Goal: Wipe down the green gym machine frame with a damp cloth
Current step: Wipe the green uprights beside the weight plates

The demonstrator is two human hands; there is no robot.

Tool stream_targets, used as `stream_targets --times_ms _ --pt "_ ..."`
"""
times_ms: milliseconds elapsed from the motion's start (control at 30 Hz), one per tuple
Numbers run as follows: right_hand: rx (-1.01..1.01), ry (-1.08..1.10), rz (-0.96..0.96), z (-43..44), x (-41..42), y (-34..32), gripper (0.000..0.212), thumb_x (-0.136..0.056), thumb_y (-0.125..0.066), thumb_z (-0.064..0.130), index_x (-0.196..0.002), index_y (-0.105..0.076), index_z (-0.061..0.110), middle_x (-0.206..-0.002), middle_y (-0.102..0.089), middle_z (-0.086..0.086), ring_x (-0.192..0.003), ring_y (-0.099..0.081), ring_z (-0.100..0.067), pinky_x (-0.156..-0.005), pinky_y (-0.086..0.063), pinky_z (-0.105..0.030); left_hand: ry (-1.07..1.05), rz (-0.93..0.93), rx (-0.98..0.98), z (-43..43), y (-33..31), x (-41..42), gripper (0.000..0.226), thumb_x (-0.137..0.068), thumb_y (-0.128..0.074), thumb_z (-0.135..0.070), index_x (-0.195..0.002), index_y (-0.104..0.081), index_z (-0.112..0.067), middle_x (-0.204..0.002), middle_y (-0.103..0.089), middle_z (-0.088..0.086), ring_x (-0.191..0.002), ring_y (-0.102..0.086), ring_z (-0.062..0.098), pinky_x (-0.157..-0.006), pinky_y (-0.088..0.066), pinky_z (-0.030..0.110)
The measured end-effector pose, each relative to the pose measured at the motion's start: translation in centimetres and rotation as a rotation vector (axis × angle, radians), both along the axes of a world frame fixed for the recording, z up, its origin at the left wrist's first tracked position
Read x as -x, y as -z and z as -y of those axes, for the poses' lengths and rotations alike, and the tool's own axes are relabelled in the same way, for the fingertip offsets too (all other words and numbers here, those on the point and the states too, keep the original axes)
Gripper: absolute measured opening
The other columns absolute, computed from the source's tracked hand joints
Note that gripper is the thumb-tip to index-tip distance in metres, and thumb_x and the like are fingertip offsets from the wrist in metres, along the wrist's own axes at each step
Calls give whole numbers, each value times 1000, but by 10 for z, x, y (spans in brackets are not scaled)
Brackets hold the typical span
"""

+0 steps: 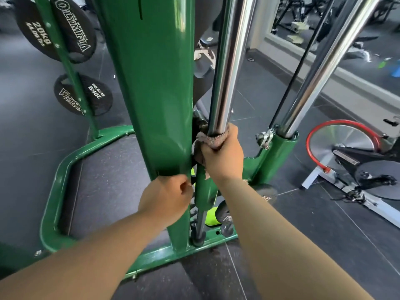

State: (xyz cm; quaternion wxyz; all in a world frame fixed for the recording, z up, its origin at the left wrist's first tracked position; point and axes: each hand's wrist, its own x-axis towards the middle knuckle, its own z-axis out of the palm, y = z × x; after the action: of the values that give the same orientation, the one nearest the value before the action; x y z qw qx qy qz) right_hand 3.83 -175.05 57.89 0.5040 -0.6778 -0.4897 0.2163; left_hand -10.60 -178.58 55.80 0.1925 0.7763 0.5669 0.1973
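The green machine frame (151, 83) rises as a wide upright post in the middle of the head view, with a green base rail (65, 167) curving round on the floor. My right hand (223, 156) grips a grey-brown cloth (213, 140) wrapped around the foot of a chrome guide rod (227, 61), just above a green sleeve (204, 189). My left hand (166, 195) rests against the lower right edge of the green post with its fingers curled; I cannot see anything in it.
Two black 20 kg plates (54, 29) (83, 95) hang on a green rack at the left. A second chrome rod (320, 68) stands right of the first. A spin bike with a red-rimmed flywheel (344, 141) sits at the right. A mirror (346, 29) lines the far wall.
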Motion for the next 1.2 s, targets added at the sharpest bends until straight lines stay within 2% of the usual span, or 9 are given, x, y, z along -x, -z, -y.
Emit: stream_targets --times_ms 133,233,333,433,533,767,967,1100,1200 --pt "-21 -33 -26 24 -3 16 61 -88 -57 11 -138 -39 39 -125 -61 13 -111 -59 -13 -89 -50 -31 -55 47 96 -3 7 -2 25 -91 -45 -26 -81 -66 -17 -70 -70 2 -59 -67 24 -54 -55 40" --pt "69 -52 -105 50 -7 17 68 -92 -49 -1 -148 -39 38 -120 -58 28 -97 -59 2 -81 -44 -15 -65 139 187 -5 12 -10 26 -96 -47 -17 -111 -65 -28 -101 -73 -8 -67 -66 15 -59 -53 29" --pt "60 29 -169 51 -12 6 61 -92 -44 -5 -139 -52 33 -127 -59 18 -99 -61 -8 -77 -49 -15 -30 273 251 -9 21 -16 54 -98 -43 -10 -147 -40 -32 -133 -61 -7 -88 -66 7 -72 -52 22" --pt "-38 190 -301 35 -15 6 69 -86 -38 -14 -138 -56 28 -145 -42 24 -131 -49 -8 -106 -47 -34 1 375 314 -8 27 -23 63 -98 -38 -6 -153 -26 -35 -147 -47 -9 -118 -56 3 -82 -47 16" --pt "45 160 -355 39 5 30 84 -76 -40 -10 -146 -45 38 -150 -41 21 -140 -42 -16 -115 -37 -46 -66 405 246 -6 26 -21 62 -94 -44 -6 -146 -39 -39 -135 -58 -8 -118 -59 10 -91 -50 28" --pt "12 132 -455 37 26 35 65 -93 -27 21 -157 -18 21 -163 -11 12 -147 -7 5 -122 -5 -21 -54 158 -23 1 45 3 38 -89 -53 -15 -122 -67 -26 -110 -74 1 -85 -71 25 -73 -56 33" --pt "2 93 -170 37 9 78 75 -96 -33 -4 -154 -22 43 -160 -27 15 -146 -22 2 -122 -23 -31 62 137 -310 -12 56 7 31 -79 -43 -24 -98 -67 -27 -83 -75 -6 -50 -62 15 -46 -50 21" --pt "-71 254 -118 40 3 69 53 -94 -53 0 -141 -52 26 -138 -45 2 -112 -39 23 -98 -27 3 153 198 -306 -14 74 4 33 -80 -41 -27 -111 -52 -30 -92 -75 -1 -70 -71 17 -58 -60 34" --pt "-182 360 -125 36 6 62 38 -91 -64 7 -117 -58 35 -111 -51 10 -96 -50 14 -86 -36 0 240 274 -348 -28 79 7 31 -82 -42 -24 -110 -55 -28 -94 -75 -4 -79 -73 15 -65 -61 37"
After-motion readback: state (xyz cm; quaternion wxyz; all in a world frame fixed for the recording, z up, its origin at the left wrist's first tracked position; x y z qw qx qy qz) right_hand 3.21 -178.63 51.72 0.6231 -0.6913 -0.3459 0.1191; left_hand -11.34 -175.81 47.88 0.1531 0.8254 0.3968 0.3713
